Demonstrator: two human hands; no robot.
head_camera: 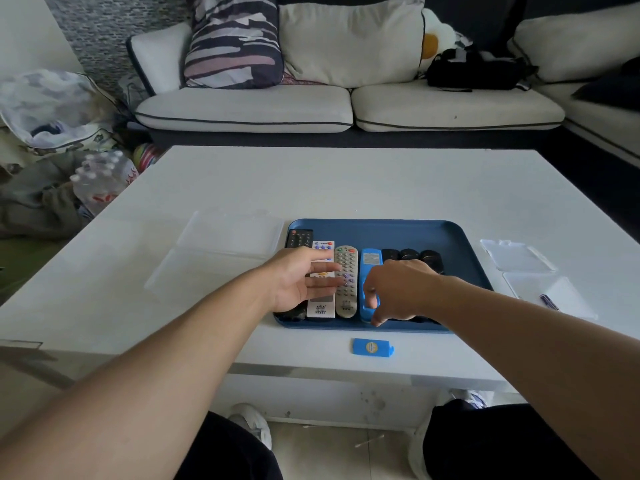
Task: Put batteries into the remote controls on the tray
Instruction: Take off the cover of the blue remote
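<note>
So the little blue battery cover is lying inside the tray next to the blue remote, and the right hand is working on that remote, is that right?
Not quite. The head view shows the blue battery cover lying on the white table, outside the blue tray, just in front of its near edge. The rest holds: the right hand is working on the blue remote in the tray.

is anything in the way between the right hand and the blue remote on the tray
Nothing visible is. The right hand is already at the blue remote, its fingers curled down against the remote's near end. The blue battery cover lies apart on the table, in front of the tray.
</note>
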